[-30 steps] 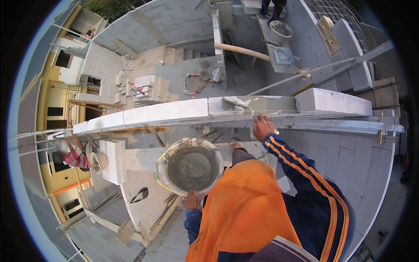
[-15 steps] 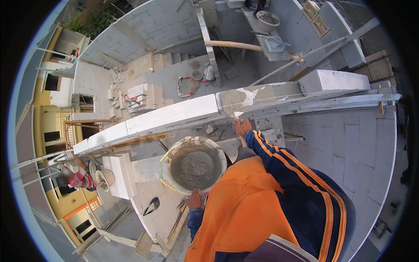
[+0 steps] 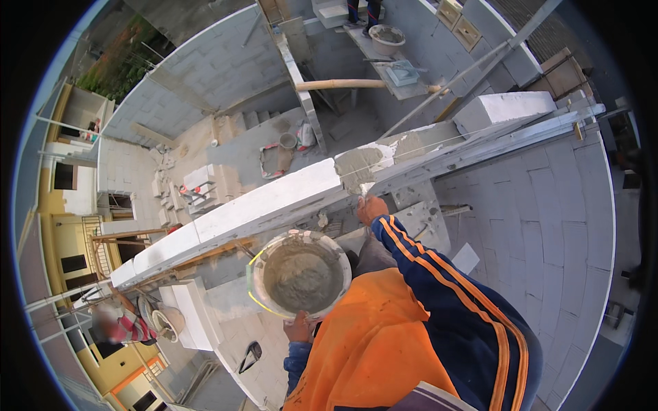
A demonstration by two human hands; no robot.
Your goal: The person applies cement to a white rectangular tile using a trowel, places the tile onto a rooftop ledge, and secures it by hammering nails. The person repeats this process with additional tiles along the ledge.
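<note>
My right hand (image 3: 372,209) is closed around the handle of a trowel, most of it hidden by the fingers. The small pale blade (image 3: 366,188) of the trowel touches the side of the wall top, just under the wet grey mortar (image 3: 404,152). That mortar lies between a long white block (image 3: 274,188) on the left and another white block (image 3: 510,109) on the right. Lower down, my left hand (image 3: 298,329) grips the near rim of a round bucket (image 3: 258,279). Thick grey mortar (image 3: 305,274) partly fills the bucket.
A taut string runs along the wall top. Stacked white blocks (image 3: 185,308) stand left of the bucket, near a co-worker in a striped shirt (image 3: 130,327). Beyond the wall, a bamboo pole (image 3: 339,85) reaches a plank holding another mortar bucket (image 3: 387,41). Another person's legs show there.
The view has tilted, shifting the scene left. My right hand stays at the mortar's left end with the trowel, where the mortar patch looks wider. My left hand remains on the bucket rim.
</note>
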